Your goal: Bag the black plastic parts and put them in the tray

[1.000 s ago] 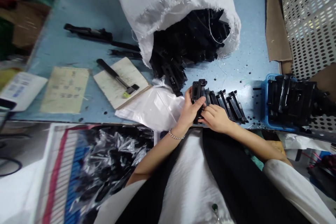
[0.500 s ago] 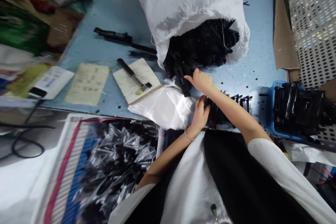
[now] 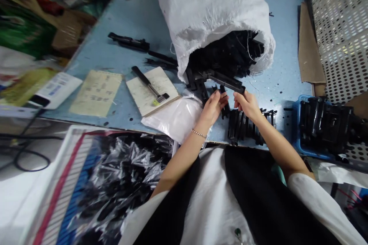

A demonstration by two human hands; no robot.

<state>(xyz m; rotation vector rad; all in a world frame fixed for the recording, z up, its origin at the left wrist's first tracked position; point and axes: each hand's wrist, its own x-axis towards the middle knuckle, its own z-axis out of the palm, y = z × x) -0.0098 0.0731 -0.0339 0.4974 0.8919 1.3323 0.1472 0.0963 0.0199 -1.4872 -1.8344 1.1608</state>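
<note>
My right hand [image 3: 247, 104] pinches the near end of a long narrow black plastic part [image 3: 225, 80], whose far end reaches to the mouth of a white woven sack [image 3: 212, 11]. Black parts [image 3: 227, 51] of the same look fill the sack's opening. My left hand [image 3: 212, 109], with a beaded bracelet at the wrist, has its fingers curled round a shorter-looking black part [image 3: 224, 104]; its full length is partly hidden. Below my right hand a row of black parts [image 3: 240, 126] stands side by side at the table edge. Clear plastic bags [image 3: 178, 118] lie left of my left hand.
A black-handled tool [image 3: 146, 82] rests on a notepad [image 3: 155, 74], beside a handwritten paper sheet [image 3: 96, 93]. A blue basket [image 3: 300, 134] of black parts stands at right. Bagged black parts fill a crate [image 3: 61, 176] below the table. More black parts [image 3: 129, 42] lie left of the sack.
My right hand has drawn back from the sack's mouth with a long black part. My left hand has risen from the row and moved up, now holding a black part.
</note>
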